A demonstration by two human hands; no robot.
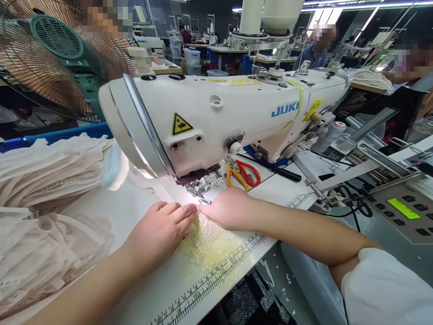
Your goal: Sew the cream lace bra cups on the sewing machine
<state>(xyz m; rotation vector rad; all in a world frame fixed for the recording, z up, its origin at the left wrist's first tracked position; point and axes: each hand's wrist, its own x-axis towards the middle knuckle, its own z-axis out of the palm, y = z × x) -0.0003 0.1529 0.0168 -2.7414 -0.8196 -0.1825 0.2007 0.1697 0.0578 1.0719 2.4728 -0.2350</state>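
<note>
A white JUKI sewing machine (209,117) stands in front of me, with its presser foot (199,192) lit from above. Pale fabric (165,191) lies by the foot on the machine's left side. My left hand (164,228) is closed, its fingers bent and pressed together on the fabric edge just before the foot. Meeting its fingertips, my right hand (228,210) is closed too, thumb side toward the needle area; most of its fingers are hidden. Red-handled scissors (250,173) and an orange-handled pair (235,178) lie behind my right hand.
Stacks of pale lace-edged pieces (50,171) cover the left of the table. A ruler tape (216,275) runs along the front edge. At right are a black-handled tool (286,173), a metal strip feeder (382,158) and a control panel (402,210). A large fan (20,58) stands back left.
</note>
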